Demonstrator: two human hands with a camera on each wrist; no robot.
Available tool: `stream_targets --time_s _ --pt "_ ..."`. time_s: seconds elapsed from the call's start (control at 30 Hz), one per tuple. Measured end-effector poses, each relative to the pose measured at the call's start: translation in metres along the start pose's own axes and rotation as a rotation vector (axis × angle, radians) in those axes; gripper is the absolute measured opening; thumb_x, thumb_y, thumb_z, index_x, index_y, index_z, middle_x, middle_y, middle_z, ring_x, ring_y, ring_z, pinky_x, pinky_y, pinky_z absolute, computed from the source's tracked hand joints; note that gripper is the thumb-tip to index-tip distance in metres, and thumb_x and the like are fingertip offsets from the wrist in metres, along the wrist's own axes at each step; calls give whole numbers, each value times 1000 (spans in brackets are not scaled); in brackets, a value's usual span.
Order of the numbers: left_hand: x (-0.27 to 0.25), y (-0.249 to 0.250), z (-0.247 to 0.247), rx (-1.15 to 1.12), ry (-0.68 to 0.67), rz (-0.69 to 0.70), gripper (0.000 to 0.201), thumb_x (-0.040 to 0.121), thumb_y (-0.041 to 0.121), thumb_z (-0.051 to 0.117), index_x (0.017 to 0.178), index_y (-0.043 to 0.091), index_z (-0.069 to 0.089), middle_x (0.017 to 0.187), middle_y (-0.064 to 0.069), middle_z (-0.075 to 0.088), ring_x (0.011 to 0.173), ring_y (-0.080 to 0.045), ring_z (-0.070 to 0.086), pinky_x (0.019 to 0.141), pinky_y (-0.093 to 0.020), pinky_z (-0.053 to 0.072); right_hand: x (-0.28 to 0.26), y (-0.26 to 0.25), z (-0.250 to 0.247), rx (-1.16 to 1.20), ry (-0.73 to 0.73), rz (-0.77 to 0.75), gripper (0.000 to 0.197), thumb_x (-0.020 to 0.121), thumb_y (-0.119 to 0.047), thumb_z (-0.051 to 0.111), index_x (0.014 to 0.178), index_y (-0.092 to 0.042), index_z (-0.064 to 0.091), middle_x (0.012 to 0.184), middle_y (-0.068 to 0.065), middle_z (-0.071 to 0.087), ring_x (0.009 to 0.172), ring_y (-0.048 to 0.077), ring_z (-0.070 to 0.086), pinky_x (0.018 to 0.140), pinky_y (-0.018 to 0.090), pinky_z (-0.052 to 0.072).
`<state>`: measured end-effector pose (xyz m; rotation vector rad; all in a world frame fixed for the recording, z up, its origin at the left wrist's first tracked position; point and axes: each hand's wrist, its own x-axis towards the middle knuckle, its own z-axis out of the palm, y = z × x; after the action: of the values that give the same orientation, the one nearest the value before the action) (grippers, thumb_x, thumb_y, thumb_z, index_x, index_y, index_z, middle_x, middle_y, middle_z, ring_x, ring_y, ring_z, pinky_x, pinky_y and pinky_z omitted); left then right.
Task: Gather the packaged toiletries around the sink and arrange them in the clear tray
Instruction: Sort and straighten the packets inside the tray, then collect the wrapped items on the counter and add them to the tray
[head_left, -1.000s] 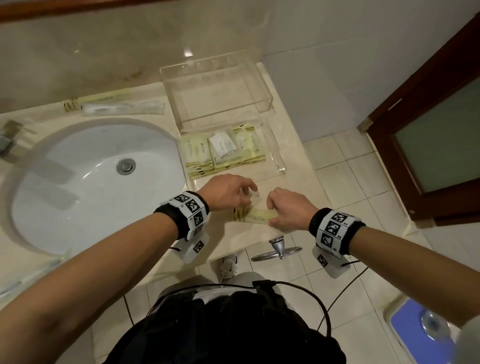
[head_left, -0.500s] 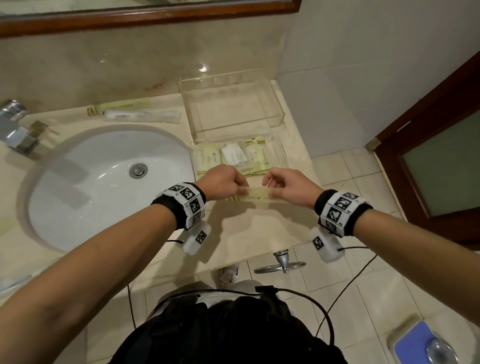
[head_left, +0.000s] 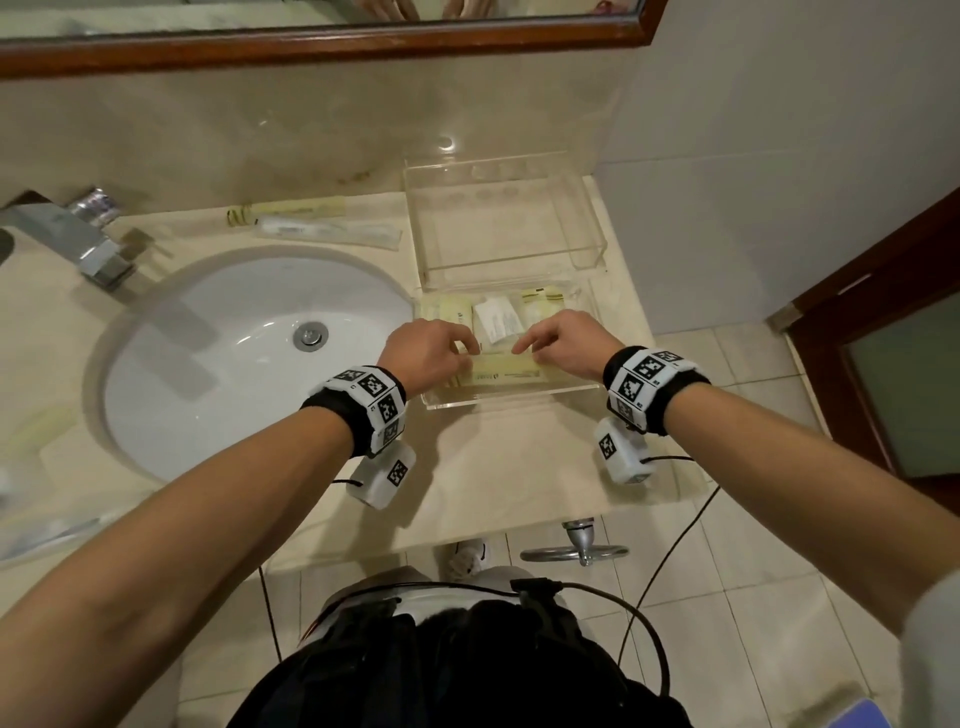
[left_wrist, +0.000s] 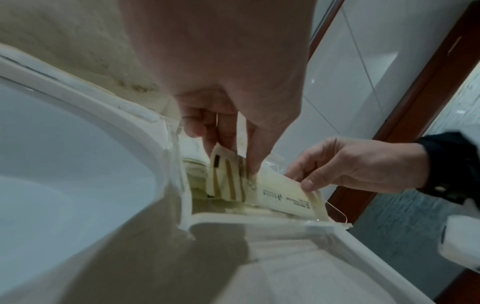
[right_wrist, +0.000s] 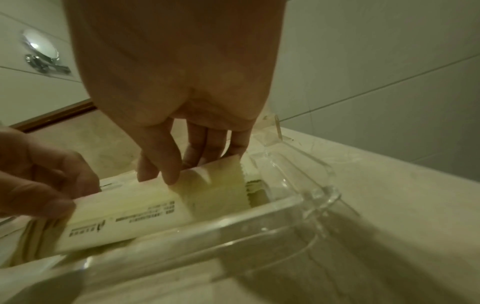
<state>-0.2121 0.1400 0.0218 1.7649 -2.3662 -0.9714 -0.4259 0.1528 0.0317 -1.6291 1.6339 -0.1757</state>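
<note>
The long pale-yellow packet (head_left: 506, 370) has moved from the counter edge, where both hands held it a second ago, up and over into the clear tray (head_left: 511, 400). It now sits in the tray's front part, tilted on its long edge just behind the front wall, in front of the smaller sachets (head_left: 498, 319) already lying flat there. The left hand (head_left: 428, 353) pinches the packet's striped end between thumb and fingertips, fingers curled. The right hand (head_left: 563, 343) steadies the other end: its thumb and fingertips close lightly over the top edge, more a guiding pinch than a firm grasp (the right wrist view shows this best). So this item is all but placed; it likely only needs laying flat and letting go. Two long packets (head_left: 322, 226) remain on the counter behind the sink (head_left: 249, 358), so the gathering is not finished.
</note>
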Motion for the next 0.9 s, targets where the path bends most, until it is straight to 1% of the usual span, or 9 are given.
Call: stream_targets --time_s 0.13,0.27,0.33,0.4,0.47,0.53,0.6,0.73,0.9 --pt "-2 -3 8 151 11 60 24 89 24 56 106 32 70 99 6 71 94 -16 62 73 -28 45 3 4 10 -113 5 -7 33 86 -4 57 98 -26 77 105 -1 70 92 13 61 89 29 50" --pt "-2 -5 15 307 45 152 26 91 25 53 111 32 69 99 -1 65 101 -18 55 70 -31 44 5 4 17 -273 41 -39 30 87 -7 57 100 -27 75 94 -7 58 98 18 60 86 33 50" --pt "-1 -7 16 323 80 175 26 92 29 54 114 28 67 104 -1 63 106 -20 50 70 -32 42 6 5 18 -264 75 -37 28 87 -9 58 103 -27 71 98 -6 53 99 17 57 86 33 48" --pt "0 -9 15 284 135 174 32 91 35 57 121 24 63 112 -3 60 111 -21 47 75 -35 44 7 7 17 -218 111 -29 28 87 -11 60 108 -27 68 105 -5 52 103 16 53 89 32 46" --pt "0 -10 12 247 163 155 42 88 35 61 128 22 57 123 -6 56 118 -24 45 87 -38 44 9 7 17 -201 121 -32 31 86 -11 63 114 -25 65 113 -2 53 110 16 51 94 33 45" --pt "-1 -11 8 242 157 127 51 86 35 63 135 23 51 137 -8 47 127 -27 38 100 -40 37 10 4 17 -186 123 -42 36 85 -13 66 118 -25 63 120 1 52 115 17 49 99 34 43" --pt "-3 -13 3 244 157 89 59 85 39 63 139 26 45 146 -8 37 135 -28 30 107 -43 29 12 -1 18 -162 136 -50 41 83 -14 67 121 -26 60 124 2 51 119 19 47 102 35 41" --pt "-10 -25 -8 175 191 8 66 83 46 65 142 30 39 153 -8 27 141 -27 21 109 -49 24 18 -22 21 -125 155 -76 47 82 -20 69 126 -27 56 129 2 49 124 20 42 103 34 38" --pt "-24 -51 -31 116 260 -58 68 82 52 63 142 35 35 154 -7 25 141 -27 20 105 -53 29 28 -62 29 -129 160 -120 57 80 -26 72 133 -28 49 134 3 45 129 22 37 104 36 34"
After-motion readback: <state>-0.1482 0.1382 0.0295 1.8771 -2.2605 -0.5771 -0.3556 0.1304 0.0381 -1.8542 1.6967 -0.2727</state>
